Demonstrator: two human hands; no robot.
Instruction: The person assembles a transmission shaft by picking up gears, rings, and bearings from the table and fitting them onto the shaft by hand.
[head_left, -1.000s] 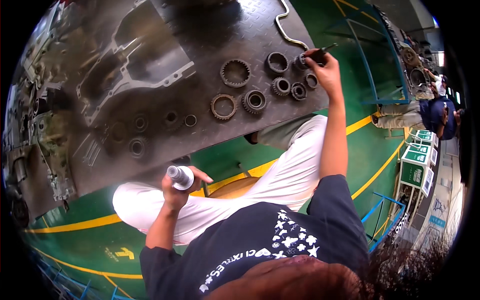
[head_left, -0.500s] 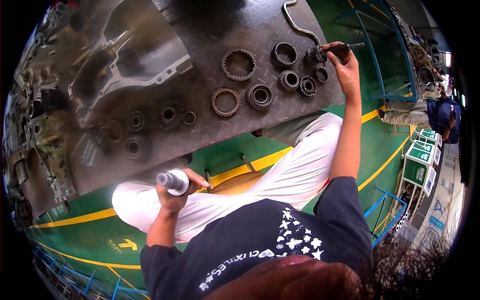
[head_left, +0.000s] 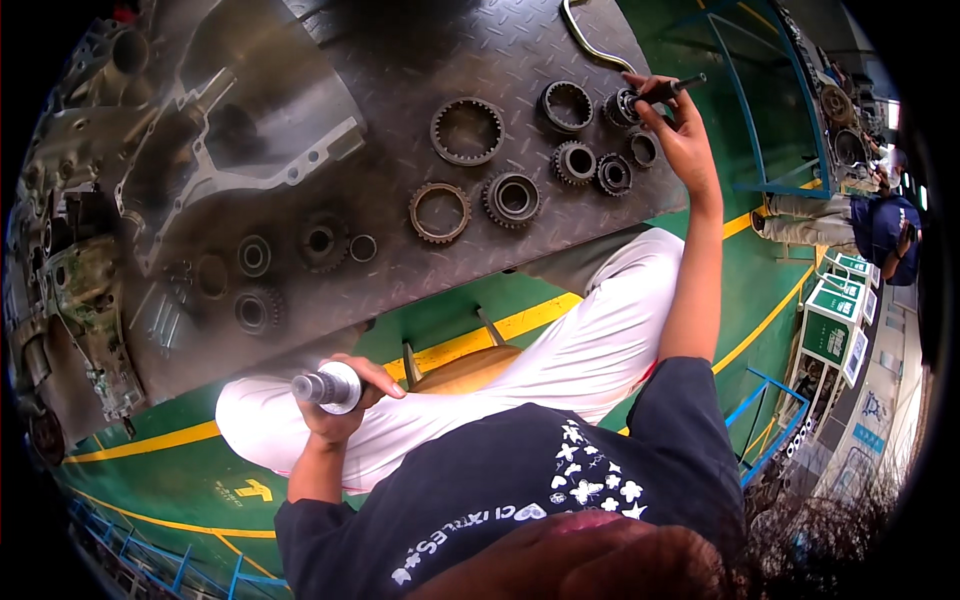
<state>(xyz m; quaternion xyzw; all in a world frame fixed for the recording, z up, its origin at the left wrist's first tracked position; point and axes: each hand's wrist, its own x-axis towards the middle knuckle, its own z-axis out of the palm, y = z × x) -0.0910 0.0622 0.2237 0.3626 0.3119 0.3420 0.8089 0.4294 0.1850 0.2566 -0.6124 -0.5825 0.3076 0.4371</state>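
One silver stepped metal shaft (head_left: 328, 388) sits in the curled left hand (head_left: 335, 422); the right hand (head_left: 684, 135) pinches one slim black rod (head_left: 690, 82) at the grey steel counter (head_left: 530, 60). Positioning it seems the present step; next move calls for steadiness.

Shirt (head_left: 430, 475), dark: line of white capital lettering (head_left: 470, 530) along the chest, beside printed white flowers and stars (head_left: 592, 480). Floor (head_left: 205, 480), green: yellow sign (head_left: 254, 490) with small, unclear characters. Boxes (head_left: 825, 338), green and white: pale lettering, too small to tell. Blue panel (head_left: 870, 438), far right: pale marks, illegible.
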